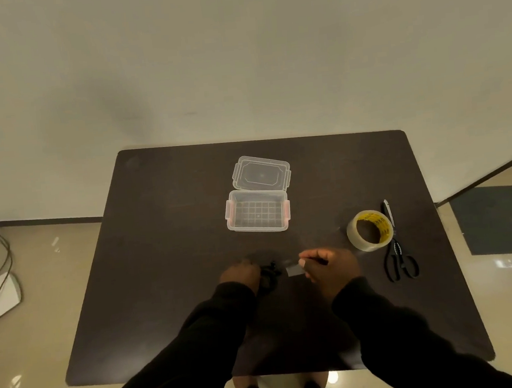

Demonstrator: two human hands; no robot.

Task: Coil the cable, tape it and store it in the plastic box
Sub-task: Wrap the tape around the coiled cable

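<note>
The cable (pixel 269 277) is found already coiled into a small dark bundle, held just above the near-centre of the table (pixel 161 264) by the left hand (pixel 240 272), whose fingers are closed around its left side — presumably so that the loops cannot spring apart. A short strip of tape (pixel 295 271) is pinched between thumb and forefinger of the right hand (pixel 329 269) and presented just beside the bundle, not yet seen to touch it. The taping step is judged to be in hand; storage remains undone.

The plastic box (pixel 257 211) is set well beyond the hands, empty, with its lid (pixel 261 173) lying flat just behind it — left open, it is supposed, to receive the bundle without further handling. The tape roll (pixel 370 230) and scissors (pixel 398 252) are placed together to the right, near the working hand. Whether the strip's adhesive face is turned toward the cable cannot be told.
</note>
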